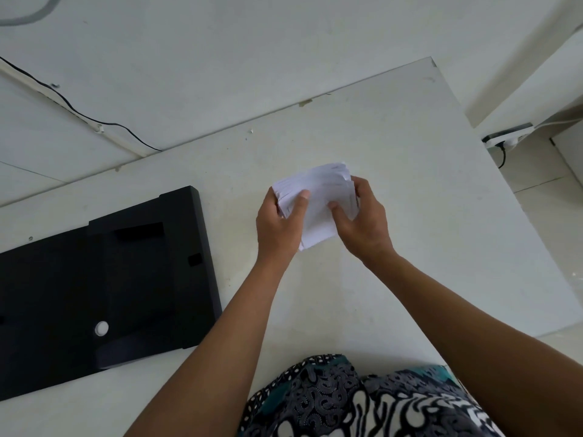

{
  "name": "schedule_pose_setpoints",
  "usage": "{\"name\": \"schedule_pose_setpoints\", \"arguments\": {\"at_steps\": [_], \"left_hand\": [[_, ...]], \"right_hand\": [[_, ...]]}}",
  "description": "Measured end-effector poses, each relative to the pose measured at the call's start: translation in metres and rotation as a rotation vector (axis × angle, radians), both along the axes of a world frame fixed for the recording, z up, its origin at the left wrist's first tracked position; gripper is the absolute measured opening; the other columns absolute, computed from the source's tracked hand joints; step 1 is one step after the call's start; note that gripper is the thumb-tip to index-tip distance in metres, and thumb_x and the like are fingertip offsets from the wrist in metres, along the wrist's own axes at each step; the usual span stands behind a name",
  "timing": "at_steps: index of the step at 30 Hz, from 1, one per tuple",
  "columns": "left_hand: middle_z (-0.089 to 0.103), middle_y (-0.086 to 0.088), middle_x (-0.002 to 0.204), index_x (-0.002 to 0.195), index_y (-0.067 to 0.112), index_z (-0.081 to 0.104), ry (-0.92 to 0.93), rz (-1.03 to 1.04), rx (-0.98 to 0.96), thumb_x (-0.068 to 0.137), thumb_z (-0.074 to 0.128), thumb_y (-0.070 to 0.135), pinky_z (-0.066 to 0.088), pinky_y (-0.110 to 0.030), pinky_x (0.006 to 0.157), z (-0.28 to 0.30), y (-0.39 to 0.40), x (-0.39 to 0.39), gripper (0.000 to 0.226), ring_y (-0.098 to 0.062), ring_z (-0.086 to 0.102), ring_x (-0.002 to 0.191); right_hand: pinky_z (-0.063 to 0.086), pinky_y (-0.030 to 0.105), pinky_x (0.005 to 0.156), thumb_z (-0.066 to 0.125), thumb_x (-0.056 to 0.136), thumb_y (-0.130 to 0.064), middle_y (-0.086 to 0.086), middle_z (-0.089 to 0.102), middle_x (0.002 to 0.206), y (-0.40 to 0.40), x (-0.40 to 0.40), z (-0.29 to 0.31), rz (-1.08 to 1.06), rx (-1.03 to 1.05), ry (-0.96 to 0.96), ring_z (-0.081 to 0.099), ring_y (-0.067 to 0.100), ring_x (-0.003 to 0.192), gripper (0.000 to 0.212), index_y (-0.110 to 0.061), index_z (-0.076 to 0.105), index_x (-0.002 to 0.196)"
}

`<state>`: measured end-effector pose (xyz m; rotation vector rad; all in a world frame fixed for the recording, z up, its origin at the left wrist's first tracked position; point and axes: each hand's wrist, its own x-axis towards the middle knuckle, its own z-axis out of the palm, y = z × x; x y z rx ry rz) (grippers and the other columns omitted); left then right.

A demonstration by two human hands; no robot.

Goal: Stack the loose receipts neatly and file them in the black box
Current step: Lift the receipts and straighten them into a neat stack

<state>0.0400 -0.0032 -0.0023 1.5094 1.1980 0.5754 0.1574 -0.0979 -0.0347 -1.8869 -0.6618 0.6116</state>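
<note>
A thick stack of white receipts point(318, 190) is held above the middle of the white table point(410, 171). My left hand point(279, 227) grips the stack's left side, thumb on top. My right hand point(362, 222) grips the right side, thumb on the top sheet and fingers round the far edge. The edges of the sheets are a little fanned at the left and top. The black box point(104, 279) lies flat on the table to the left of my hands, about a hand's width from my left hand.
The table's far edge meets a white wall point(220, 58) with a black cable point(79, 113) running down it. To the right, past the table edge, a power strip point(508, 138) lies on the floor. My patterned clothing point(362, 402) is at the bottom.
</note>
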Motion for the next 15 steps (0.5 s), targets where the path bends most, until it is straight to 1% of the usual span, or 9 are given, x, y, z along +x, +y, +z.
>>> {"name": "schedule_pose_setpoints", "arguments": {"at_steps": [2,3,4,6,8,10,12,14,15], "left_hand": [[0.070,0.019,0.097,0.099,0.038,0.064,-0.036,-0.031,0.069,0.088,0.072,0.043,0.056,-0.019,0.078,0.001,0.007,-0.006,0.014,0.000,0.067,0.092],[0.069,0.017,0.093,0.096,0.036,0.063,-0.026,-0.066,0.106,0.088,0.073,0.040,0.055,-0.018,0.075,-0.001,0.010,-0.008,0.013,-0.001,0.066,0.088],[0.068,0.015,0.090,0.096,0.031,0.063,-0.002,-0.109,0.137,0.089,0.073,0.035,0.054,-0.017,0.075,-0.003,0.010,-0.011,0.013,-0.002,0.065,0.087],[0.067,0.015,0.091,0.100,0.022,0.064,0.043,-0.188,0.173,0.090,0.073,0.025,0.050,-0.013,0.077,-0.009,0.008,-0.014,0.014,-0.001,0.064,0.088],[0.066,0.017,0.092,0.102,0.021,0.063,0.062,-0.225,0.180,0.091,0.073,0.023,0.048,-0.011,0.077,-0.014,0.003,-0.016,0.014,-0.001,0.064,0.087],[0.066,0.014,0.094,0.105,0.021,0.063,0.069,-0.209,0.172,0.093,0.071,0.023,0.050,-0.014,0.078,-0.017,0.001,-0.016,0.015,-0.003,0.065,0.089],[0.068,0.012,0.098,0.109,0.021,0.062,0.077,-0.165,0.149,0.093,0.070,0.025,0.052,-0.017,0.079,-0.017,0.003,-0.018,0.018,-0.004,0.066,0.093],[0.067,0.014,0.109,0.116,0.023,0.059,0.089,-0.143,0.178,0.091,0.071,0.026,0.052,-0.017,0.086,-0.013,0.008,-0.021,0.028,-0.001,0.063,0.103],[0.064,0.012,0.122,0.125,0.025,0.056,0.108,-0.152,0.228,0.090,0.073,0.026,0.049,-0.017,0.095,-0.011,0.011,-0.022,0.040,0.000,0.059,0.113]], "right_hand": [[0.046,0.007,0.065,0.069,0.086,-0.024,-0.026,0.064,0.093,0.003,0.006,0.004,-0.036,0.067,-0.016,0.061,-0.006,0.086,0.043,-0.039,0.049,0.121],[0.046,0.006,0.065,0.071,0.085,-0.021,-0.022,0.064,0.092,0.002,0.007,0.003,-0.038,0.079,-0.029,0.062,-0.005,0.084,0.047,-0.039,0.048,0.123],[0.045,0.005,0.066,0.071,0.086,-0.017,-0.018,0.064,0.091,0.001,0.007,0.000,-0.025,0.063,-0.032,0.062,-0.004,0.083,0.050,-0.035,0.048,0.126],[0.041,0.003,0.069,0.069,0.088,-0.009,-0.012,0.063,0.096,-0.004,0.003,-0.012,0.027,-0.030,-0.006,0.061,0.001,0.083,0.045,-0.016,0.051,0.129],[0.040,0.009,0.068,0.065,0.091,-0.007,-0.014,0.061,0.093,-0.007,-0.001,-0.020,0.043,-0.087,0.022,0.059,-0.001,0.079,0.028,-0.011,0.056,0.118],[0.041,0.015,0.066,0.063,0.093,-0.010,-0.018,0.061,0.083,-0.007,-0.001,-0.021,0.001,-0.058,0.044,0.057,-0.004,0.072,0.012,-0.016,0.057,0.102],[0.039,0.009,0.060,0.064,0.091,-0.015,-0.022,0.062,0.077,-0.006,0.002,-0.017,-0.044,-0.012,0.033,0.056,-0.004,0.068,0.015,-0.028,0.056,0.089],[0.040,0.006,0.059,0.064,0.091,-0.017,-0.025,0.063,0.076,-0.008,0.006,-0.012,-0.017,-0.029,0.019,0.058,-0.009,0.071,0.021,-0.036,0.056,0.088],[0.042,0.006,0.060,0.064,0.092,-0.017,-0.025,0.064,0.078,-0.009,0.007,-0.010,0.017,-0.052,0.023,0.059,-0.011,0.075,0.020,-0.036,0.059,0.092]]}}
